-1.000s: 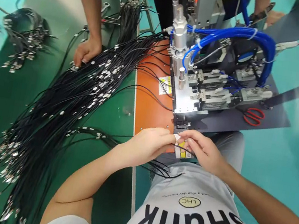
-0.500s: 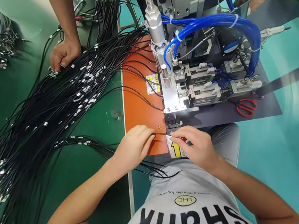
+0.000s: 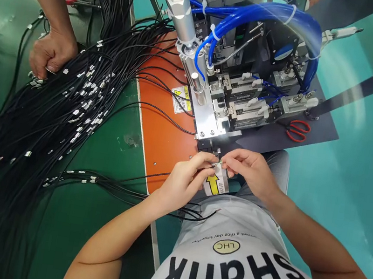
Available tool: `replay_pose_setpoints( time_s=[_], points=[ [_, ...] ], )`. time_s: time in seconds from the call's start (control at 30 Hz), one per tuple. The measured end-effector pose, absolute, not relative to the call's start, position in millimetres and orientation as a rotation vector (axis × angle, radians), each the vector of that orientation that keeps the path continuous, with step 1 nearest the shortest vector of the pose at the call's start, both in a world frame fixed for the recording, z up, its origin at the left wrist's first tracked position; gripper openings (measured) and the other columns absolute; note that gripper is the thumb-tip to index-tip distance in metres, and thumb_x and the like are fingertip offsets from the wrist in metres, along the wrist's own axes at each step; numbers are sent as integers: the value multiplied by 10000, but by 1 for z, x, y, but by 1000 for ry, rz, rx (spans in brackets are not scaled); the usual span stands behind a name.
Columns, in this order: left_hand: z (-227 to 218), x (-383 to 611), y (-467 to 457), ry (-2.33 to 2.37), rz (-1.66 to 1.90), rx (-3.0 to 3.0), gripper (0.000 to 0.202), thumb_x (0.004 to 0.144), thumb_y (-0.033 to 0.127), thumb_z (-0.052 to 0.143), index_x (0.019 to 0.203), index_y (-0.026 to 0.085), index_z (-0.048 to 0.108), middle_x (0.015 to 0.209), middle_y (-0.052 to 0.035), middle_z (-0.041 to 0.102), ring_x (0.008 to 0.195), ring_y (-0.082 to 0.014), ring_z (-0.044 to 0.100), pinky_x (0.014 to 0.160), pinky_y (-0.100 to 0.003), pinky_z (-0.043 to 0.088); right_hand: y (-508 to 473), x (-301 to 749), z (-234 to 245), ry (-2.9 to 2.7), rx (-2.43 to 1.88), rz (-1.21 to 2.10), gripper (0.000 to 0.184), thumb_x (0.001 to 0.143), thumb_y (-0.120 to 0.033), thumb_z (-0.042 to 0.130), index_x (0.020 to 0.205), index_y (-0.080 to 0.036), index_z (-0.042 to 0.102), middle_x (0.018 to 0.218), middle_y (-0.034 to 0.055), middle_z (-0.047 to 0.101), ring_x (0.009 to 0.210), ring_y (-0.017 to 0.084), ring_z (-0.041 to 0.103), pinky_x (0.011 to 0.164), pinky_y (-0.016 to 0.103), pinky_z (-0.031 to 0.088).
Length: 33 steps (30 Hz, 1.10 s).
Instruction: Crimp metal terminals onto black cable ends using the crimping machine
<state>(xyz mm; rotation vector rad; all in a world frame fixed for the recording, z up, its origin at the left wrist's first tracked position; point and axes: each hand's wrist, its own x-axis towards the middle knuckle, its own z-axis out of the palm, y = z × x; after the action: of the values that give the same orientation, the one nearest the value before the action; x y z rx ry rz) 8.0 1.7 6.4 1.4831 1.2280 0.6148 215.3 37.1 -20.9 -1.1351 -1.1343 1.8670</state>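
The fingers of your left hand point(image 3: 182, 183) are pinched on thin wires point(image 3: 217, 164) just right of the frame's middle, and the thumb and forefinger of your right hand point(image 3: 250, 171) come together on the other end of those strands. At the left, a long heap of black cables point(image 3: 45, 112), dotted with pale tags, stretches from the lower left across the green table point(image 3: 86, 237) toward the upper middle; a co-worker's hand point(image 3: 53, 52) rests at its upper edge. Near that hand, at upper left, lies a red-handled tool point(image 3: 70, 1). At left of centre, a smaller cable bundle point(image 3: 109, 181) runs right beneath your left forearm, its ends by your white shirt point(image 3: 257, 231). Above it sits an orange panel point(image 3: 158, 139). Below the thin wires you have a yellow-arrow label point(image 3: 214, 185). A metal machine point(image 3: 229, 90) with blue tubing point(image 3: 263, 12) fills the upper centre; farther right, red-handled scissors point(image 3: 297, 130) lie on a dark sheet point(image 3: 320, 132).
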Motion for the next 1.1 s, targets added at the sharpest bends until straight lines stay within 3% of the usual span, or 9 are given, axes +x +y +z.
replay_pose_setpoints(
  time_s=[0.27, 0.47, 0.7, 0.83, 1.0, 1.1],
  points=[
    [3, 9, 0, 1229, 708, 1364, 232, 967, 311, 530, 1180, 224, 499, 890, -31, 703, 817, -159, 694, 701, -255, 563, 37, 204, -27, -1084, -1088, 1990, 179, 766, -346, 793, 790, -183, 723, 679, -23, 653, 562, 79, 535, 548, 222, 460],
    [-1, 9, -2, 1243, 739, 1348, 243, 957, 289, 555, 1184, 230, 492, 864, -18, 694, 828, -154, 685, 686, -243, 554, 31, 207, -31, -1095, -1127, 1902, 209, 734, -336, 819, 858, -195, 727, 748, -5, 692, 655, 113, 619, 613, 246, 506],
    [-2, 11, -2, 1228, 759, 1359, 235, 947, 285, 569, 1174, 225, 571, 912, -37, 688, 832, -160, 668, 709, -266, 557, 35, 209, -26, -1357, -1155, 1690, 142, 793, -326, 763, 798, -190, 725, 770, 11, 662, 658, 122, 564, 574, 258, 442],
    [-3, 14, 1, 1251, 846, 1364, 191, 891, 306, 655, 1049, 203, 688, 981, -75, 659, 791, -152, 613, 722, -292, 554, 28, 203, -22, -1429, -1236, 1530, 131, 810, -309, 740, 776, -190, 699, 747, 3, 646, 633, 114, 544, 554, 255, 415],
    [-3, 18, 4, 1259, 894, 1176, 173, 829, 332, 726, 942, 203, 746, 925, -60, 619, 694, -125, 581, 546, -250, 538, 22, 200, -21, -1433, -1274, 1469, 110, 823, -274, 720, 757, -196, 678, 731, -3, 648, 637, 118, 568, 585, 259, 447],
    [-3, 18, 6, 1243, 925, 1097, 132, 802, 304, 753, 884, 201, 766, 904, -54, 624, 715, -133, 611, 528, -240, 535, 21, 199, -20, -1427, -1275, 1462, 112, 831, -264, 715, 753, -197, 669, 738, -5, 643, 644, 116, 578, 596, 261, 457]
  ],
)
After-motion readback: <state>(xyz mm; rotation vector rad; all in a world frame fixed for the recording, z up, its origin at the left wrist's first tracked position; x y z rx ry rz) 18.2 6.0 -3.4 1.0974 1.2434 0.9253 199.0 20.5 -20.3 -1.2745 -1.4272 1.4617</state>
